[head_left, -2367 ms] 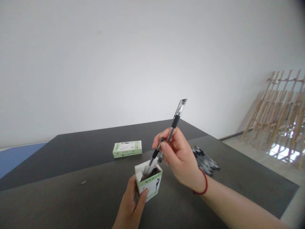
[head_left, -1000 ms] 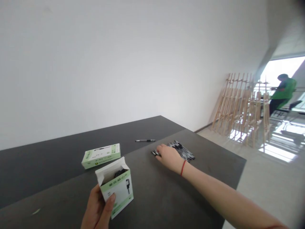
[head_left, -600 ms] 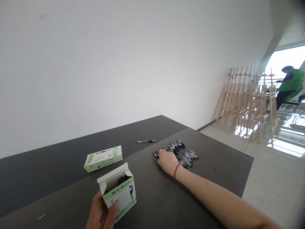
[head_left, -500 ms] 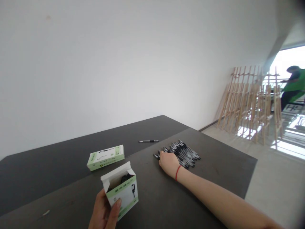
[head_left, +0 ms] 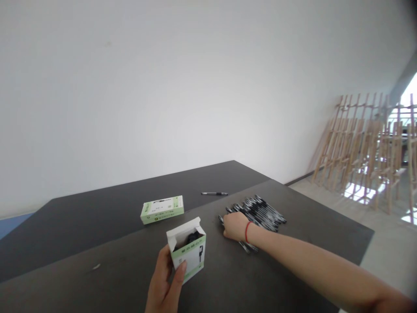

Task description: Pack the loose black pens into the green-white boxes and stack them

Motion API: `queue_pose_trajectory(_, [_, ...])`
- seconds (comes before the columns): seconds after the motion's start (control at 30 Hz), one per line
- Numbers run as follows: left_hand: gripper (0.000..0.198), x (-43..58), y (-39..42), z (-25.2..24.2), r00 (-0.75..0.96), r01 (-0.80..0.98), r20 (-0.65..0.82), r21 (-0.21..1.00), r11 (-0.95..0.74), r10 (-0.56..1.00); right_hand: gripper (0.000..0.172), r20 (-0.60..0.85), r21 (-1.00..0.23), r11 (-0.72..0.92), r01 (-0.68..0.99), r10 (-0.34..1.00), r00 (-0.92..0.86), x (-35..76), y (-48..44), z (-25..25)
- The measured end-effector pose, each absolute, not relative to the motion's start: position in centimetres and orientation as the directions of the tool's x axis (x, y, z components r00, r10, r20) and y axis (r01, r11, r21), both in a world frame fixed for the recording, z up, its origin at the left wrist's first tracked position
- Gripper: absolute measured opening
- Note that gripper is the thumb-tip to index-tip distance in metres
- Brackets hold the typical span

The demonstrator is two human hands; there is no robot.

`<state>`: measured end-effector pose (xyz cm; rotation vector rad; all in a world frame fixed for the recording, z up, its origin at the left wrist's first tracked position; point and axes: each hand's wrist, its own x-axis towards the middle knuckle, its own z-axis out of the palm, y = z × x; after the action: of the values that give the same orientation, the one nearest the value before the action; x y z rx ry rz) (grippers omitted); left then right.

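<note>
Touching pens (head_left: 263,212), right hand (head_left: 235,226) moved away from open box (head_left: 193,257)

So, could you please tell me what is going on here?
The person's left hand holds an open pen box with dark items inside. The right hand is down among spread black-and-clear pens on the table; whether it grips any is hidden. A closed pen box and a single pen lie farther back.
</note>
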<state>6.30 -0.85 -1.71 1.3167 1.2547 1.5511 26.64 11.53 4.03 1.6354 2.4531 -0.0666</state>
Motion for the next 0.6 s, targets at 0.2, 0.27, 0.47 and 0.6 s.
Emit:
queue_pose_trajectory(0.2, [0.044, 6.0, -0.7, -1.9, -0.135, 0.043, 0.279, 0.96, -0.276, 0.951, 0.011, 0.047, -0.118, 0.472, 0.874, 0.881, -0.47, 28.2, 9.5, 9.6])
queue_pose_trajectory(0.27, [0.042, 6.2, -0.8, -1.8, -0.126, 0.046, 0.289, 0.957, -0.285, 0.949, 0.013, 0.208, -0.242, 0.53, 0.813, 0.846, -0.49, 28.4, 8.2, 12.0])
queue_pose_trajectory(0.47, [0.039, 6.3, -0.8, -1.4, -0.129, 0.062, 0.32, 0.947, -0.314, 0.939, 0.002, 0.643, -0.654, 0.736, 0.175, 0.663, -0.383, 26.2, 5.4, 14.7])
queue_pose_trajectory(0.6, [0.038, 6.2, -0.7, -1.5, -0.141, 0.079, 0.33, 0.944, -0.321, 0.933, 0.005, 0.644, -0.627, 0.761, 0.164, 0.625, -0.441, 23.8, 5.2, 13.7])
